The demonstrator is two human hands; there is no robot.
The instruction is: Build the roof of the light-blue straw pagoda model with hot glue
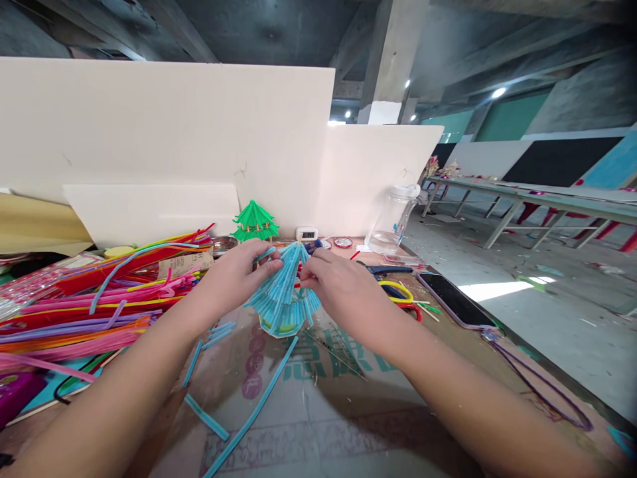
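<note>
A blue cone-shaped roof model (283,295) made of pipe cleaners stands on the cardboard-covered table (318,411). My left hand (237,273) grips its upper left side, fingers curled round the strands near the tip. My right hand (334,282) pinches the upper right side of the same model. A finished green roof model (255,222) stands behind, against the white board. Loose blue pipe cleaner pieces (253,411) lie on the cardboard in front of the model.
A big pile of coloured pipe cleaners (99,292) fills the left. A phone (455,300) with a purple cord, scissors (385,269) and a clear plastic jar (393,219) lie to the right. White boards (164,133) wall the back. The table's right edge drops to the floor.
</note>
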